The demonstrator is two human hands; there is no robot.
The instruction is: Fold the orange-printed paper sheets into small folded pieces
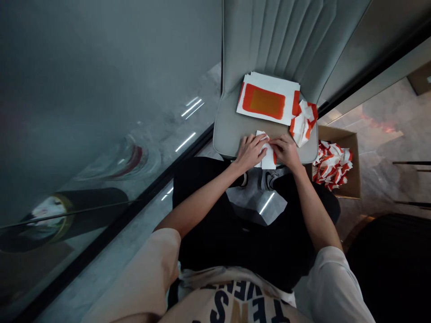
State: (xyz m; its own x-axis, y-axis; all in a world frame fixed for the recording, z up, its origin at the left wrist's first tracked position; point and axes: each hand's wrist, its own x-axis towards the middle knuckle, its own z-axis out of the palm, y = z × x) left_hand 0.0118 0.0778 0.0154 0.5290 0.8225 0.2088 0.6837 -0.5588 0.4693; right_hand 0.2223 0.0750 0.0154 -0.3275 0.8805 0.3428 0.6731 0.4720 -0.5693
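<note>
1. Paper (269, 158), right under the fingers: a small white piece with a red patch, at the chair's front edge, its near end poking out past that edge.
2. Left hand (252, 150) on top of it, fingertips down on the white, thumb standing apart from the forefinger.
3. Right hand (285, 150) at the paper's right side, fingertips bunched together there; whether they pinch it or merely press, I cannot tell.
4. Danger spot now, I'd judge: that overhanging end. If the left fingertips lift or slide, the paper could skew, or drop toward the shoes (268, 180) below the fingers.
5. Too hard a tug from the right fingers might crease it crooked or tear it.
6. Just beyond the fingers, sheets (262, 102) lie piled on the chair (227, 128); a forward-straying knuckle could knock them askew.
7. Beyond the right fingers, a crumpled piece (305, 121) leans over the chair's side; an elbow or wrist swinging out could tip it off.
8. Farther right of the fingers, down low, the box (355, 163) holds a heap of red-and-white pieces (333, 165).
</note>
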